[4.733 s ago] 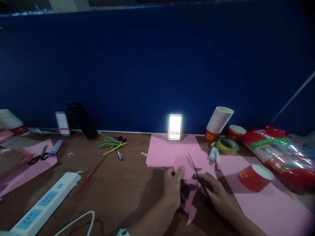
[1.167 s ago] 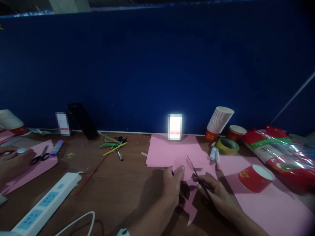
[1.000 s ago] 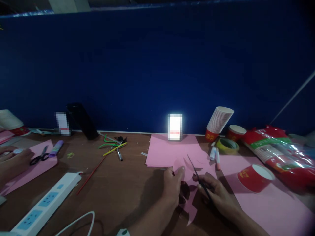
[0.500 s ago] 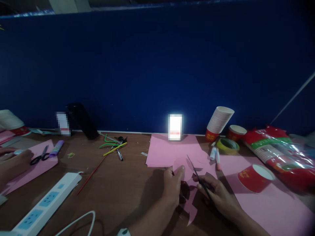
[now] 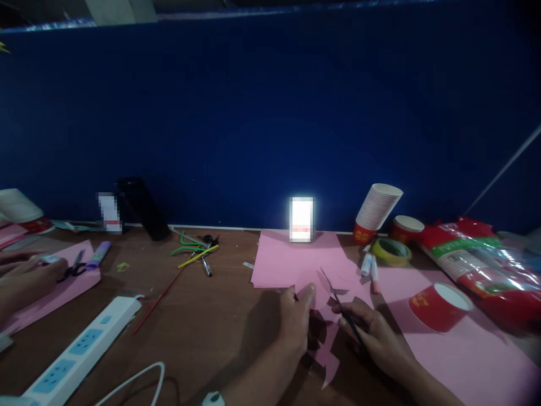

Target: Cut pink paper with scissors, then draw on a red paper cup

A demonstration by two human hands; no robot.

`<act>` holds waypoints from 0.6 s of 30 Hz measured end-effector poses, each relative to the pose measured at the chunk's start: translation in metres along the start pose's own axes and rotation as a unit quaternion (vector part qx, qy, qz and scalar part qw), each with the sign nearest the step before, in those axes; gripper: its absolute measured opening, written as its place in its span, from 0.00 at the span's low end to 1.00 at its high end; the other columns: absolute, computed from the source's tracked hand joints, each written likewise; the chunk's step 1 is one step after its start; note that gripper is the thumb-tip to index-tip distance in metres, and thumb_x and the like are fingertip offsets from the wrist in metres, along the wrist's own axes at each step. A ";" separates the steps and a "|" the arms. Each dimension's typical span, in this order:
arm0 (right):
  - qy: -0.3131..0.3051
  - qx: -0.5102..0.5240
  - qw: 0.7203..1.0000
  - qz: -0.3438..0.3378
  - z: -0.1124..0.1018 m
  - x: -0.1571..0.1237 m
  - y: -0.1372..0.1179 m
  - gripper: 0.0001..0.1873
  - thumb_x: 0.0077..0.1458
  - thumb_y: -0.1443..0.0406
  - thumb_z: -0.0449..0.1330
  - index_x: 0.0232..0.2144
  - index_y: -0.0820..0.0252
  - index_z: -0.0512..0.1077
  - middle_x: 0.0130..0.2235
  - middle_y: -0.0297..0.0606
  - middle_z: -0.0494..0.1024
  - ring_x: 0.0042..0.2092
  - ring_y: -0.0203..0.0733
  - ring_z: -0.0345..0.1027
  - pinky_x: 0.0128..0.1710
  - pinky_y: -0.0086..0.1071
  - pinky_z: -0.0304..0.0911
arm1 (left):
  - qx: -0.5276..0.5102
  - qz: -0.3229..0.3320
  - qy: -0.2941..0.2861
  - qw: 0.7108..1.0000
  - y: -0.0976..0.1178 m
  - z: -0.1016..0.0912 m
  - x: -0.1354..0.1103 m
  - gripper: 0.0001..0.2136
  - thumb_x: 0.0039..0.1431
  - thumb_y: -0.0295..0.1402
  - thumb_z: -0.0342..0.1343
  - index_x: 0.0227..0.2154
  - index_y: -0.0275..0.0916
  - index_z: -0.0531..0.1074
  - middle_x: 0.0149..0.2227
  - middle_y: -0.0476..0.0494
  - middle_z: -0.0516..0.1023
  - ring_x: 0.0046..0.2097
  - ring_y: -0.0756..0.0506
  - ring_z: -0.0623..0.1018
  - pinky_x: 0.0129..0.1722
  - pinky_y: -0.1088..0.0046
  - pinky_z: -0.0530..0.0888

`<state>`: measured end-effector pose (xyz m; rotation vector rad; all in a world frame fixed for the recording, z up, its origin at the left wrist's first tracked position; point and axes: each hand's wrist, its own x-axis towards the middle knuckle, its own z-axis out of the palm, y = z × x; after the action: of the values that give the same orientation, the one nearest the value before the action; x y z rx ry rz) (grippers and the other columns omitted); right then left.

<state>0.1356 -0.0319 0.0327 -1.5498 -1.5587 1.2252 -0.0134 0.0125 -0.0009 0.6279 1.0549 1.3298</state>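
My left hand (image 5: 295, 324) pinches a rounded piece of pink paper (image 5: 319, 293) between thumb and fingers. In my right hand (image 5: 376, 332) is a pair of dark scissors (image 5: 335, 292), their blades pointing up and away along the right side of that piece. Whether the blades are parted is hard to make out. Pink paper scraps (image 5: 332, 363) with jagged edges lie below, between my two hands. Just beyond my hands is a stack of pink paper (image 5: 281, 262), with a bright phone (image 5: 301, 220) upright at its back.
Right: a red paper cup (image 5: 431, 307) on a pink sheet (image 5: 477, 361), stacked cups (image 5: 377, 208), yellow tape (image 5: 393, 252), markers (image 5: 374, 274) and a plastic bag (image 5: 477, 270). Left: a power strip (image 5: 84, 349), pipe cleaners (image 5: 186, 248), a black bottle (image 5: 143, 208), another person's hand (image 5: 34, 279).
The paper piece in my left hand has tilted and shows less of its face. My hands stay almost in place. The other person's hand at left has shifted right, toward the scissors there.
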 end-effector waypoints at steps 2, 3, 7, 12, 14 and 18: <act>0.000 -0.011 1.000 0.005 0.000 0.000 -0.001 0.25 0.51 0.50 0.58 0.45 0.62 0.72 0.23 0.29 0.67 0.22 0.35 0.62 0.23 0.29 0.57 | -0.002 0.000 0.003 1.000 0.000 0.000 0.000 0.18 0.44 0.44 0.64 0.31 0.32 0.75 0.23 0.46 0.74 0.24 0.50 0.71 0.24 0.75 0.68; -0.001 -0.013 1.000 0.005 0.000 0.001 -0.001 0.25 0.51 0.50 0.58 0.45 0.62 0.72 0.24 0.29 0.66 0.22 0.35 0.62 0.23 0.29 0.57 | -0.001 -0.001 0.004 1.000 0.001 0.000 0.000 0.19 0.44 0.44 0.64 0.31 0.32 0.75 0.23 0.46 0.74 0.24 0.49 0.71 0.24 0.75 0.68; 0.001 -0.016 1.000 0.007 0.000 0.001 0.001 0.24 0.52 0.51 0.58 0.45 0.62 0.71 0.25 0.29 0.67 0.23 0.35 0.62 0.23 0.29 0.57 | 0.004 -0.003 0.004 1.000 0.004 0.000 0.000 0.19 0.43 0.44 0.65 0.31 0.31 0.75 0.24 0.44 0.76 0.25 0.48 0.73 0.25 0.73 0.70; -0.005 -0.014 1.000 -0.001 0.000 0.001 0.005 0.22 0.52 0.53 0.59 0.45 0.61 0.72 0.24 0.28 0.67 0.22 0.34 0.62 0.24 0.29 0.57 | 0.007 0.008 0.008 1.000 0.003 0.000 0.001 0.19 0.44 0.44 0.64 0.32 0.31 0.75 0.28 0.41 0.78 0.28 0.47 0.75 0.29 0.71 0.72; -0.005 -0.016 1.000 -0.002 0.000 0.001 0.005 0.23 0.52 0.53 0.59 0.45 0.61 0.72 0.24 0.28 0.67 0.22 0.34 0.62 0.23 0.28 0.57 | 0.013 0.012 0.012 1.000 0.002 -0.001 0.002 0.19 0.44 0.43 0.64 0.33 0.32 0.75 0.29 0.41 0.78 0.30 0.46 0.76 0.31 0.71 0.73; 0.001 -0.020 1.000 -0.002 0.000 0.000 0.003 0.24 0.52 0.51 0.59 0.45 0.61 0.73 0.25 0.29 0.68 0.22 0.35 0.62 0.23 0.28 0.58 | 0.028 0.010 0.020 0.999 0.000 -0.003 0.003 0.18 0.46 0.43 0.63 0.33 0.32 0.75 0.29 0.42 0.78 0.30 0.46 0.76 0.30 0.72 0.72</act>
<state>0.1368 -0.0322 0.0294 -1.5724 -1.5943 1.1972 -0.0161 0.0153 -0.0028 0.6586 1.1232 1.3391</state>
